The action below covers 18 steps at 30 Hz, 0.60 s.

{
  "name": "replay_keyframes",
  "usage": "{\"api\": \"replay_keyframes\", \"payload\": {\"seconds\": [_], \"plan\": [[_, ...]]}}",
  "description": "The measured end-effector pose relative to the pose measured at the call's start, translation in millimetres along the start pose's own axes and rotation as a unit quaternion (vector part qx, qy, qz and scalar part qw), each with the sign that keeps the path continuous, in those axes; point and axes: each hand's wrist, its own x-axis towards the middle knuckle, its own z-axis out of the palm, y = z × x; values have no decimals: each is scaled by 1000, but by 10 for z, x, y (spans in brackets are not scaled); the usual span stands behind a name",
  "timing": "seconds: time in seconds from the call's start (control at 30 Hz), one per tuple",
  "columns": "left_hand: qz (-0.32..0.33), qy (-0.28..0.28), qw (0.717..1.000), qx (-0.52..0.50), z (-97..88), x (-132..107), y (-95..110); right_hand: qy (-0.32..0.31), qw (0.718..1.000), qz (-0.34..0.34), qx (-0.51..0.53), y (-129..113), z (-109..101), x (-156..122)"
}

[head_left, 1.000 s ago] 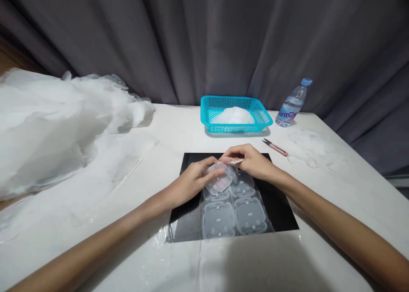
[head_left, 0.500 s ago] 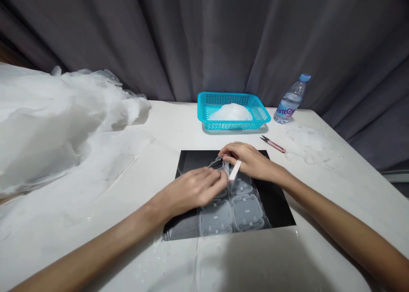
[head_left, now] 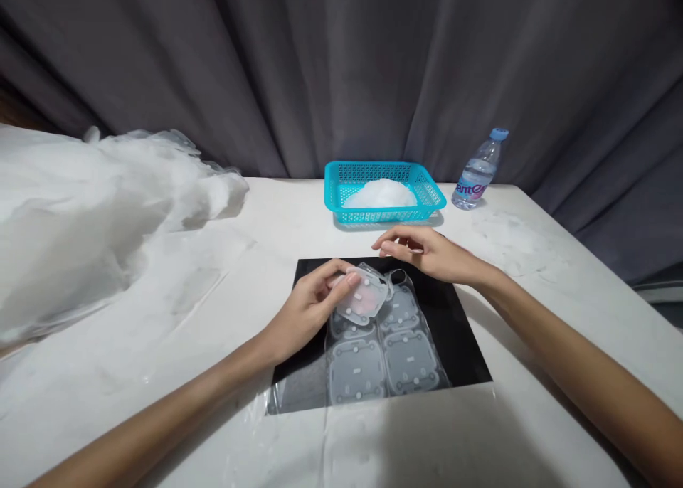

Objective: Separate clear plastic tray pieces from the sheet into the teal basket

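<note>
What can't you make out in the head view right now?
- Pink snips: not seen; the right hand covers that spot.
- Right hand's grip: palm faces down, contents hidden.
- Clear plastic piece: its near edge sits under the left hand fingers.
- Water bottle label: too small to read.
- White heap: cut off by the left edge.

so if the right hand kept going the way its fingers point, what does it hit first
The right hand points leftward across the table, over the black mat's far edge. The way looks free over bare tabletop, though depth is unclear.
</note>
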Motion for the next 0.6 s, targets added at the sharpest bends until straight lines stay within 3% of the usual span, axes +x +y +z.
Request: {"api": "replay_keyframes", "payload": {"seconds": [0.1, 0.17, 0.6], "plan": [[2, -9, 999, -35, 5, -7, -27, -105, 994, -1, 27, -146, -34, -63], [7, -7, 999, -43, 7, -14, -35, -127, 992, -5, 18, -193, -39, -88], [42, -47, 998, -2, -11, -55, -43, -59, 988, -85, -115, -361, -106, -190]]}}
